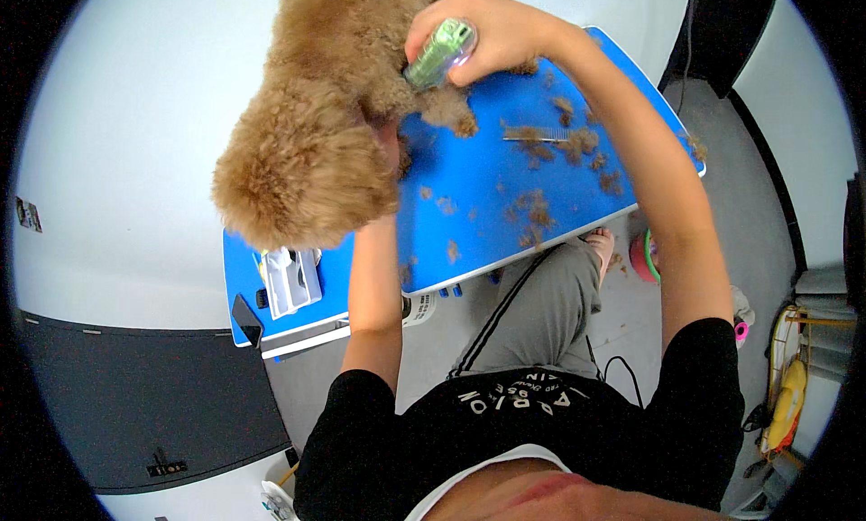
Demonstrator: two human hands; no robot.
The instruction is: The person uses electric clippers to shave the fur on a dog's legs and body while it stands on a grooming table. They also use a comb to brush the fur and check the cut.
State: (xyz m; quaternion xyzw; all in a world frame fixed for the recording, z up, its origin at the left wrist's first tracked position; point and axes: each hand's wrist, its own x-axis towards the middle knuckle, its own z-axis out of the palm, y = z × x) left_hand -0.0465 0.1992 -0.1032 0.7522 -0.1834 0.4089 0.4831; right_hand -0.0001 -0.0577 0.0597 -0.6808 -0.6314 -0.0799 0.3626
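Note:
A fluffy light-brown curly-coated dog (304, 162) stands on a blue grooming table (460, 216), its head towards me. My right hand (494, 37) is closed around a green electric hair clipper (440, 54), whose front end rests against the dog's fur near a front leg. My left forearm reaches up to the dog's head. The left hand is mostly hidden behind the head, with only a bit of skin (389, 142) showing by the muzzle, so its grip cannot be made out. A metal comb (536, 134) lies to the right, among tufts of cut fur (580, 144).
At the table's left end are a white tray (292, 284) with items, a smartphone (247, 320) near the edge and a small black object (262, 298). My bent leg (541, 311) is beside the near edge. A red and green round object (645, 257) sits on the floor.

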